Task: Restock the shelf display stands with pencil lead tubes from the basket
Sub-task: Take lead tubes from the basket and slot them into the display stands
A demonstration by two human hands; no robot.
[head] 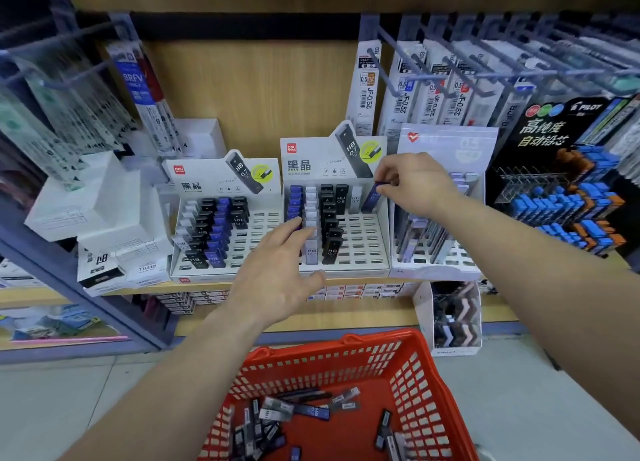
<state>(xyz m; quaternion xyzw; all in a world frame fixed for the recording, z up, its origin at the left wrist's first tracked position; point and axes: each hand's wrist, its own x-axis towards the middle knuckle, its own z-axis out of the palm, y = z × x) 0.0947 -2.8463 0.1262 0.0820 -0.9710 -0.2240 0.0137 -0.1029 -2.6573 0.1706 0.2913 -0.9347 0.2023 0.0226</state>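
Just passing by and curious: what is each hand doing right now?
Left hand: open, fingers straight, at the display stand.
Right hand: pinching a blue lead tube.

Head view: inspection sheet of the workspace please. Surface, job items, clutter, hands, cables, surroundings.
Surface: wooden shelf carries the white display stands side by side.
Job's things: left stand and centre stand are both part filled, with many slots empty. Loose tubes lie in the red basket.
Clutter: white boxes are stacked left of the stands.
Grippers: left hand has straight fingers touching tubes at the centre stand's front left. Right hand pinches a blue tube at its back right.
Cables: nothing seen.
Surroundings: refill packs hang on pegs, and a Pilot display stands at right.
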